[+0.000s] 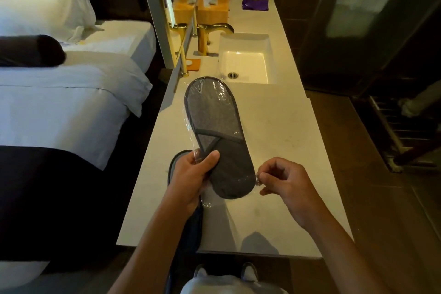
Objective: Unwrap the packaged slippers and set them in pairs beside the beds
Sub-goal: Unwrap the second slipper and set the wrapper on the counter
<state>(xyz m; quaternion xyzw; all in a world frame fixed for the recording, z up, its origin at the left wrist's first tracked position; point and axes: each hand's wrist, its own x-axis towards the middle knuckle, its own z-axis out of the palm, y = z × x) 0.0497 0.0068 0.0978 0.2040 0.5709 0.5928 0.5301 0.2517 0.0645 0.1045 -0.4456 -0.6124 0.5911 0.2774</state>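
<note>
Your left hand (193, 174) grips the wrapped slipper (214, 136) near its toe, held above the desk (286, 126). Your right hand (286, 184) pinches the clear wrapper (258, 180) at the slipper's right edge, other fingers curled.

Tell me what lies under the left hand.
Under the left hand, a second grey slipper lies on the counter; only its rim shows, the rest is covered.
</note>
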